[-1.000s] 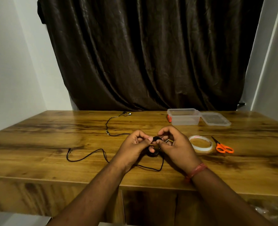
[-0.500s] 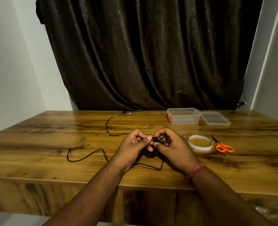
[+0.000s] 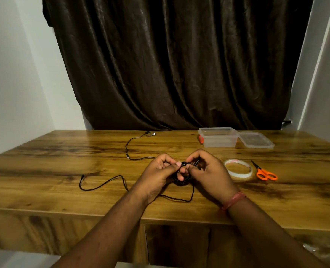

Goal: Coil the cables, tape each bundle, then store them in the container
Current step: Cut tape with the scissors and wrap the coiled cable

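Note:
A thin black cable (image 3: pixel 102 185) lies in loose curves on the wooden table (image 3: pixel 44 171). Part of it is wound into a small coil (image 3: pixel 181 181) between my hands at the table's middle. My left hand (image 3: pixel 160 175) pinches the coil from the left, and my right hand (image 3: pixel 208 173) pinches it from the right, with a metal plug end sticking up by its fingers. A second thin cable with earbuds (image 3: pixel 130 149) trails toward the back. A roll of clear tape (image 3: pixel 237 169) lies right of my hands. The clear container (image 3: pixel 218 137) stands open at the back right.
Orange-handled scissors (image 3: pixel 264 173) lie right of the tape roll. The container's lid (image 3: pixel 256 140) rests beside it on the right. A dark curtain hangs behind the table, with white walls on both sides.
Both hands have stayed in place while their fingers worked the coil; the loose loop in front of them has kept nearly the same shape.

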Demonstrator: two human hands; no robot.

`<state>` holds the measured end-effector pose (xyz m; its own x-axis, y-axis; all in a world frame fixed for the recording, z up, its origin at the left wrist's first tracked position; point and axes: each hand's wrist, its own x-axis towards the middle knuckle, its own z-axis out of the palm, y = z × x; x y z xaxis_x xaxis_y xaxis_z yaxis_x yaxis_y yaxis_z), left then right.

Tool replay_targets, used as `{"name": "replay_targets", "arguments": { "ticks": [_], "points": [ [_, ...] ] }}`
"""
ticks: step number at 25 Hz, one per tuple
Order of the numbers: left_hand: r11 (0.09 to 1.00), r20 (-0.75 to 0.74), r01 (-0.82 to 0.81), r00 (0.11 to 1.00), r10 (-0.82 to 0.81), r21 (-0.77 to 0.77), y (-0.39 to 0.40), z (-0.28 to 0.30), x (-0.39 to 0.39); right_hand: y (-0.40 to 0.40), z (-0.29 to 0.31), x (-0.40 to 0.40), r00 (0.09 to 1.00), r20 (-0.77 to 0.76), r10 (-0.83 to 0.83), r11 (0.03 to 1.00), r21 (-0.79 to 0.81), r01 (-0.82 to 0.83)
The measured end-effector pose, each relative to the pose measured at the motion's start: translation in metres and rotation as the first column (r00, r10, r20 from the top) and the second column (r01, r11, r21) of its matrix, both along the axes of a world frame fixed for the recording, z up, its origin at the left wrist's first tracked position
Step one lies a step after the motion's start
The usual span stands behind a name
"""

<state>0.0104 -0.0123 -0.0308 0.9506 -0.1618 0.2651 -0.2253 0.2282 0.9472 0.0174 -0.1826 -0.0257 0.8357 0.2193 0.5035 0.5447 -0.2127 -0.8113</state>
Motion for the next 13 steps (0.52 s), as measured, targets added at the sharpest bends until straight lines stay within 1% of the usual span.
{"name": "replay_targets", "arguments": {
  "ticks": [3,7,13],
  "points": [
    [0.999,-0.012,0.026,1.000,-0.026,0.022,0.0018,0.0012,-0.0005,0.0001,-0.0012,-0.0008,1.000,-0.001,-0.007,0.999,-0.031,0.007],
    [0.995,-0.012,0.074,0.997,-0.074,0.068,0.0020,0.0000,0.0001,0.0011,-0.0040,0.0012,0.999,0.045,-0.003,0.998,-0.062,0.006],
    [0.987,-0.008,0.156,0.988,-0.156,0.043,0.0028,-0.0007,0.0004,0.0016,-0.0043,0.0022,0.999,0.046,-0.013,0.998,-0.054,0.015]
  ]
}}
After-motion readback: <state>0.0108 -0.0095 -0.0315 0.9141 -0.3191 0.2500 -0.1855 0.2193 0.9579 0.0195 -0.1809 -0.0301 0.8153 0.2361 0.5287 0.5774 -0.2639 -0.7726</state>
